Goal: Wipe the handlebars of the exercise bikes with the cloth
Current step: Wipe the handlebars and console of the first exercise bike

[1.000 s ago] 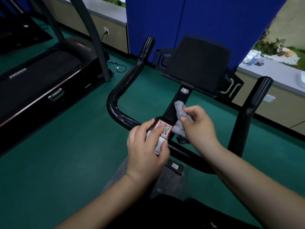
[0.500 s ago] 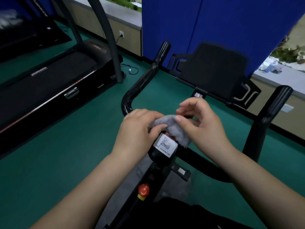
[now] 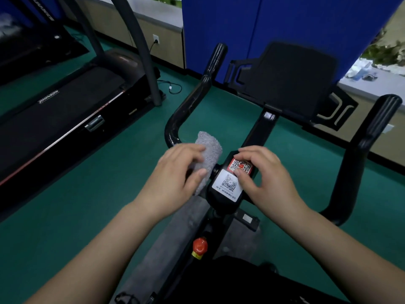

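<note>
A black exercise bike handlebar point(image 3: 192, 102) curves from its left grip round to a right grip point(image 3: 370, 132). My left hand point(image 3: 175, 176) presses a grey cloth point(image 3: 209, 154) onto the left part of the crossbar, just left of the centre block. The centre block point(image 3: 225, 189) carries two QR stickers. My right hand point(image 3: 263, 178) rests on that block with fingers curled over the red sticker, thumb on the white one. The bar under the cloth is hidden.
A black tablet holder point(image 3: 291, 80) stands above the bar. A red knob point(image 3: 199, 245) sits on the frame below. A black treadmill point(image 3: 65, 106) lies to the left on the green floor. A blue partition point(image 3: 285, 23) and a counter point(image 3: 377, 84) stand behind.
The cloth passed from my right hand to my left and moved left of the centre block. My right hand came down onto the stickered block.
</note>
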The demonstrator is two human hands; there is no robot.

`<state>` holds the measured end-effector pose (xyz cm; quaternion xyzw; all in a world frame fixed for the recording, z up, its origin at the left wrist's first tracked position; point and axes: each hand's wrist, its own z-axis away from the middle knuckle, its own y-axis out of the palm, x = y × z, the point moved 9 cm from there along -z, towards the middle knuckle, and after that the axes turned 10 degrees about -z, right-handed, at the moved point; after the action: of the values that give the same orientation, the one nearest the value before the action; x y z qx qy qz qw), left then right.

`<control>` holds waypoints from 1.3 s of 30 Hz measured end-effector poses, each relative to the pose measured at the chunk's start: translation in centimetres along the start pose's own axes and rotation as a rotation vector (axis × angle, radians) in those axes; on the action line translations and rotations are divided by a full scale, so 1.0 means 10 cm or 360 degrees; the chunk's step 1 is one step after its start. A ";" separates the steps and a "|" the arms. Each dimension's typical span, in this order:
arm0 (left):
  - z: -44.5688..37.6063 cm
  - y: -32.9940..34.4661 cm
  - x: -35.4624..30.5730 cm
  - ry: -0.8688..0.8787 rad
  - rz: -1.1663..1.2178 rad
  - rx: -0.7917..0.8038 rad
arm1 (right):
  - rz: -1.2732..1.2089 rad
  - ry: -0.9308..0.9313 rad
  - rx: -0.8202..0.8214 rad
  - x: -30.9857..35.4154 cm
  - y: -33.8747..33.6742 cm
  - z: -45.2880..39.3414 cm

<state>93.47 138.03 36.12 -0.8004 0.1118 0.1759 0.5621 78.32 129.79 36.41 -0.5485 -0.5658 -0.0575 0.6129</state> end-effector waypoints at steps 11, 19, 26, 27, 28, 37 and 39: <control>-0.23 0.22 -0.04 0.0634 -0.0501 0.0396 | 0.0120 -0.0036 0.0012 0.03 0.02 0.01; -0.25 0.12 0.01 0.0609 -0.0485 0.0273 | 0.0124 -0.0036 0.0012 0.02 0.02 0.01; -0.23 0.14 0.13 0.0688 -0.0614 0.0117 | 0.0077 -0.0011 0.0007 0.02 0.01 -0.01; -0.27 0.05 0.22 0.0640 -0.0633 0.0033 | 0.0073 -0.0011 0.0008 0.03 0.01 -0.01; -0.30 -0.05 0.30 0.0565 -0.0583 -0.0071 | 0.0071 -0.0010 0.0008 0.03 0.00 -0.01; 0.21 -0.15 0.83 -0.1275 0.0516 -0.0850 | 0.0080 0.0009 -0.0003 0.02 0.02 0.00; 0.10 0.12 0.61 -0.1295 0.0562 -0.0477 | 0.0074 0.0002 -0.0007 0.03 0.02 -0.01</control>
<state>98.46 138.67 32.26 -0.7074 -0.0099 0.5828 0.3998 78.58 129.96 36.51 -0.5629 -0.5523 -0.0448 0.6133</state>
